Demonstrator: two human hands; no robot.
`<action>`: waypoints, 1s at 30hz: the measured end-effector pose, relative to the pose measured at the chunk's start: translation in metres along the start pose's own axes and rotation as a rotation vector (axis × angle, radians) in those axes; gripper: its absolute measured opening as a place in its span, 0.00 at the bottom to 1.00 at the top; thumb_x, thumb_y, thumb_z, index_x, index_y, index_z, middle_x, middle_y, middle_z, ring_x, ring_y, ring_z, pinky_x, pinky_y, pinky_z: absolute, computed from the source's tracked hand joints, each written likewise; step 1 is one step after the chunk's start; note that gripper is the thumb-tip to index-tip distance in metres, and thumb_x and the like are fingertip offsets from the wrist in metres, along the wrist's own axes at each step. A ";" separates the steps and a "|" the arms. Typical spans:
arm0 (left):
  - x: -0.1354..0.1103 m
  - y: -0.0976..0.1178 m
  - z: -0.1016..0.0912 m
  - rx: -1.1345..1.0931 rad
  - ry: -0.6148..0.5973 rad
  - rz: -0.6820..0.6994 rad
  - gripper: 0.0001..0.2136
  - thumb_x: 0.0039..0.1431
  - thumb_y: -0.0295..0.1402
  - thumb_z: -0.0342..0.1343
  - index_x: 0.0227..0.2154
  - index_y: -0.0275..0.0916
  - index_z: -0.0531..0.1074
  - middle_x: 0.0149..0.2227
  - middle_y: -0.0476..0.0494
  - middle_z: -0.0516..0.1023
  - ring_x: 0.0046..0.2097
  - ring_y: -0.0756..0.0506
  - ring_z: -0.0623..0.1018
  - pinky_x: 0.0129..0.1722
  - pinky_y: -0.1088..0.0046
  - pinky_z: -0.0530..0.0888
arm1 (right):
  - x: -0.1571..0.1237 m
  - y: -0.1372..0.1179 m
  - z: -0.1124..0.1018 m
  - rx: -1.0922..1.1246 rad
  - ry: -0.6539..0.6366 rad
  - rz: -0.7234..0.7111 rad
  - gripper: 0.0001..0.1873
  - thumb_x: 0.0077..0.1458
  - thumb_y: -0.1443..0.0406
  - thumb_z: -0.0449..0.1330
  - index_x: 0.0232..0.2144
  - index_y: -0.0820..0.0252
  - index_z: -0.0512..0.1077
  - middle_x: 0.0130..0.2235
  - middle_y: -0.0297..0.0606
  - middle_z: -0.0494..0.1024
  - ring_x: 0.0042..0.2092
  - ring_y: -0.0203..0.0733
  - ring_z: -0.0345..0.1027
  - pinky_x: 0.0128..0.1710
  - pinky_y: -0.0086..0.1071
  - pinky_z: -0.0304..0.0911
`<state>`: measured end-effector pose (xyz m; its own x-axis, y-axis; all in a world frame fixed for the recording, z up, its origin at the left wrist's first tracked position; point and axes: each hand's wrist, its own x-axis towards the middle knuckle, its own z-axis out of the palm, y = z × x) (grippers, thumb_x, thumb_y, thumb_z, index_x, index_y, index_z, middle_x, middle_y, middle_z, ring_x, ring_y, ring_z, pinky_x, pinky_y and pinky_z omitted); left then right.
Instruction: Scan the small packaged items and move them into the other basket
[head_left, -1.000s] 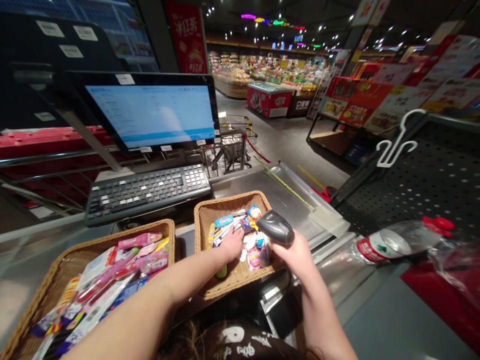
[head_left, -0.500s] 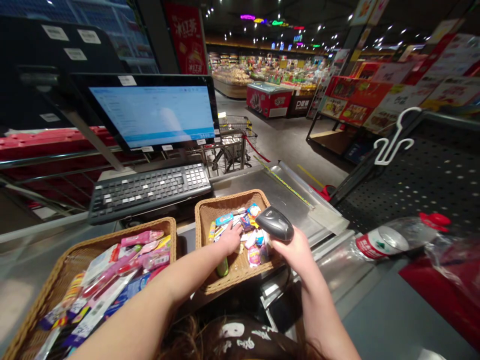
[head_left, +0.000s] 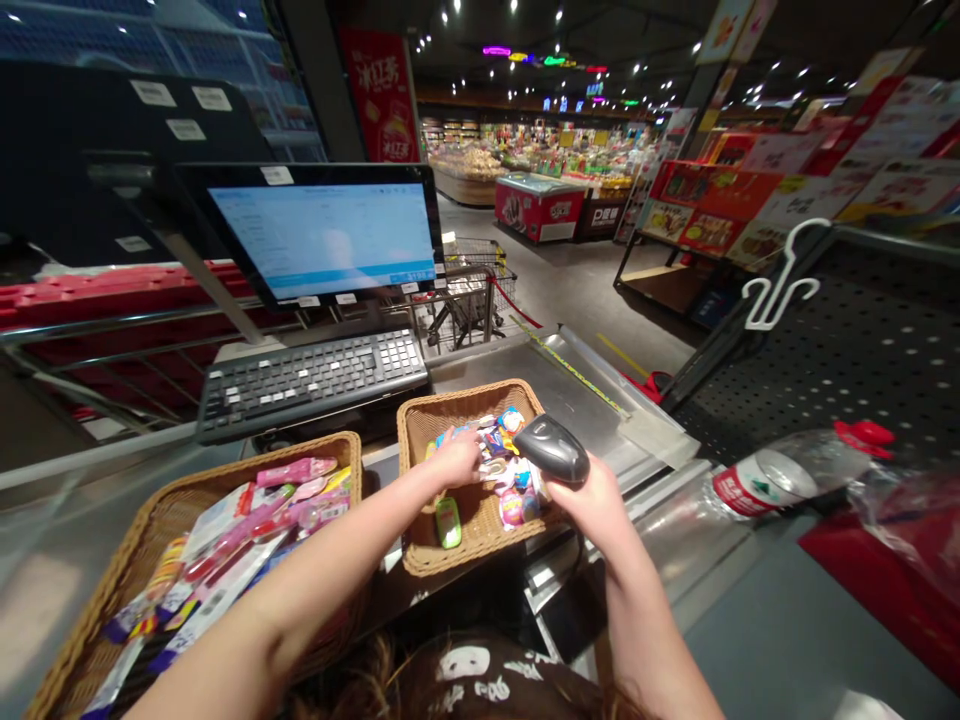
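Note:
My right hand is wrapped round a dark handheld barcode scanner, held over the right side of a small wicker basket. My left hand reaches into this basket, its fingers apart over the small packaged sweets and partly hiding them. A bright green packet lies at the basket's front left, beneath my left wrist. Round pink-wrapped sweets lie below the scanner. Left of my forearm stands a larger wicker basket of long pink and purple packages.
Behind the baskets are a keyboard and a lit monitor. A metal counter extends beyond the small basket. At right lie a large clear bottle with a red cap and a red bag; a white hanger hangs on a perforated panel.
My left hand has shifted slightly up and left within the small basket, exposing more of the green packet. The scanner stays in my right hand, almost still. The view has turned slightly.

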<state>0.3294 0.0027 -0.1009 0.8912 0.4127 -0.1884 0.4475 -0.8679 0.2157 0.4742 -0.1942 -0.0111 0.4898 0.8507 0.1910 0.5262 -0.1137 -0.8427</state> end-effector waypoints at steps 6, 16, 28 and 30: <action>-0.032 -0.007 -0.041 -0.235 0.240 -0.012 0.08 0.52 0.38 0.57 0.29 0.39 0.76 0.56 0.39 0.71 0.59 0.36 0.68 0.59 0.52 0.63 | -0.003 -0.007 0.005 0.029 -0.007 0.018 0.12 0.41 0.66 0.60 0.32 0.63 0.74 0.34 0.41 0.80 0.35 0.46 0.73 0.36 0.35 0.68; -0.106 -0.016 -0.093 -0.521 0.589 -0.082 0.14 0.58 0.43 0.52 0.30 0.39 0.77 0.58 0.40 0.71 0.61 0.37 0.67 0.61 0.57 0.64 | -0.009 -0.029 0.020 -0.002 0.009 -0.049 0.11 0.42 0.62 0.63 0.30 0.62 0.74 0.31 0.39 0.80 0.32 0.45 0.73 0.33 0.34 0.67; -0.188 -0.037 -0.109 -0.346 0.822 -0.262 0.17 0.61 0.44 0.48 0.32 0.39 0.77 0.61 0.41 0.68 0.66 0.36 0.58 0.64 0.53 0.57 | -0.018 -0.079 0.050 0.011 -0.016 -0.272 0.10 0.42 0.62 0.62 0.30 0.59 0.73 0.32 0.41 0.78 0.36 0.47 0.73 0.37 0.36 0.68; -0.201 -0.041 -0.109 -0.332 0.841 -0.287 0.17 0.61 0.44 0.47 0.32 0.40 0.77 0.61 0.41 0.67 0.67 0.36 0.58 0.64 0.52 0.58 | -0.019 -0.084 0.057 0.009 -0.046 -0.293 0.09 0.42 0.63 0.62 0.30 0.58 0.73 0.32 0.40 0.78 0.36 0.47 0.72 0.38 0.36 0.68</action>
<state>0.1398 -0.0142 0.0325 0.4472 0.7742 0.4479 0.5409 -0.6329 0.5540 0.3808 -0.1719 0.0277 0.2861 0.8689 0.4040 0.6342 0.1444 -0.7595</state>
